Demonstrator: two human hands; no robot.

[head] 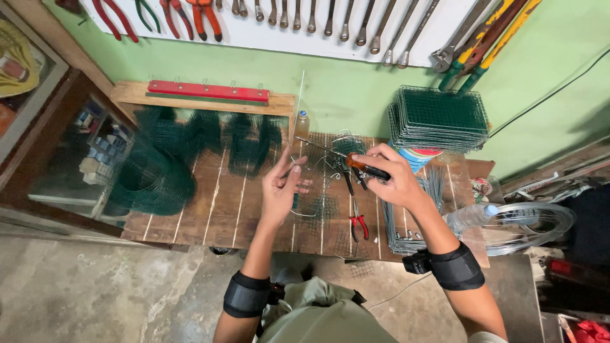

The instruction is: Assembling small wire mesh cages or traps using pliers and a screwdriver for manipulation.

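The right hand (391, 176) is closed firmly around the orange-and-black handles of a pair of pliers (367, 168), its nose pointing left toward a thin bent length of silver wire (318, 166) that rises over the middle of the worn wooden plank workbench (210, 209). The left hand (283, 184) is held palm-up and mostly open, fingertips lightly pinching or steadying the wire's near end, so the piece stays raised where the tool can bite it. A second pair of red-handled pliers (357, 219) lies just below, within reach. A roll of green wire mesh (149, 174) sits well left, and a stack of green mesh panels (438, 117) stands behind the right hand.
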